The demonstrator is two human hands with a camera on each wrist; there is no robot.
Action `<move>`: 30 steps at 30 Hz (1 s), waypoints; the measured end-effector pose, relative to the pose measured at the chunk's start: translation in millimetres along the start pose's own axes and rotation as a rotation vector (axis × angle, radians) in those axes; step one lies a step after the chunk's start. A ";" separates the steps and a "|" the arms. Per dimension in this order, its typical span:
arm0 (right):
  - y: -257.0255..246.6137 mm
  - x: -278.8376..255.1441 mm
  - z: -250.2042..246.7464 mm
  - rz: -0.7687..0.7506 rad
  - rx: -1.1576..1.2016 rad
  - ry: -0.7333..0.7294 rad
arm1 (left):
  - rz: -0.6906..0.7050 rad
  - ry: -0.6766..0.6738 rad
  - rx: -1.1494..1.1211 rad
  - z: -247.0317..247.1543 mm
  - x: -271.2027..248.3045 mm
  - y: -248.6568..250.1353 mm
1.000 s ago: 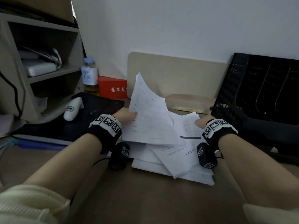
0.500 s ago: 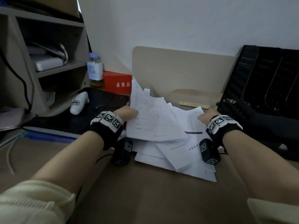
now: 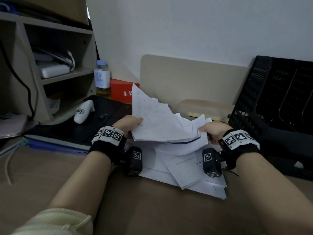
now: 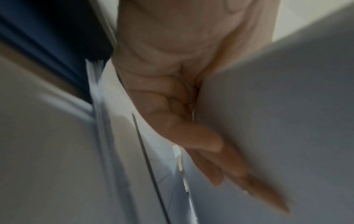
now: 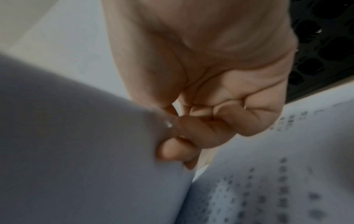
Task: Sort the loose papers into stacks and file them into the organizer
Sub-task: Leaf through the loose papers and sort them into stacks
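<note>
Pinching fanned sheaf (image 3: 159,122) — L hand (image 3: 126,123) thumb above, fingers (image 4: 239,171) below; R hand (image 3: 212,131) fingers (image 5: 191,131) curled on opposite edge.

Brown desk (image 3: 152,216) carries a spread pile of loose papers (image 3: 186,172) at centre, a black mesh organizer (image 3: 264,102) at right, and a black mat (image 3: 71,131), red box (image 3: 121,89) and bottle (image 3: 102,78) at left rear.

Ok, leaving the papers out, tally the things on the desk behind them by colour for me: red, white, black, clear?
Red: 1, the red cardboard box.
White: 1, the white plastic handheld device.
Black: 1, the black mesh plastic organizer.
Clear: 1, the clear labelled bottle with a blue cap.
Total: 4.
</note>
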State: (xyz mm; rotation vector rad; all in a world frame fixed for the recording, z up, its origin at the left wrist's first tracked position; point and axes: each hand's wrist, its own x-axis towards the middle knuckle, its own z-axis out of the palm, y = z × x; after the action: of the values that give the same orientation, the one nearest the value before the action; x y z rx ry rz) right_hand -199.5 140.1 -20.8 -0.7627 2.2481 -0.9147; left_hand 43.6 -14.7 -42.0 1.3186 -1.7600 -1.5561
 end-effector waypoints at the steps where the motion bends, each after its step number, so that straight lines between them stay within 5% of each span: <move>1: 0.0 -0.4 0.8 0.001 0.045 -0.012 | -0.008 -0.004 -0.024 -1.2 -1.1 -0.3; 10: 1.7 -10.3 -1.7 -0.069 0.412 -0.039 | 0.070 0.029 -0.113 -8.8 -4.4 2.4; 21: -5.2 -26.5 12.7 -0.056 0.153 -0.038 | 0.027 0.003 -0.234 2.5 -10.7 3.9; 30: 1.3 -23.6 6.6 -0.130 0.286 0.033 | 0.140 0.110 -0.348 1.2 -9.5 7.0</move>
State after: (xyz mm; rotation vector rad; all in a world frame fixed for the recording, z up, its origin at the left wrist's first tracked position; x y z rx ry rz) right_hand -179.7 154.4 -18.5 -0.7717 2.0521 -1.2863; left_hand 44.3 -6.6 -33.5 1.0660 -1.4045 -1.5902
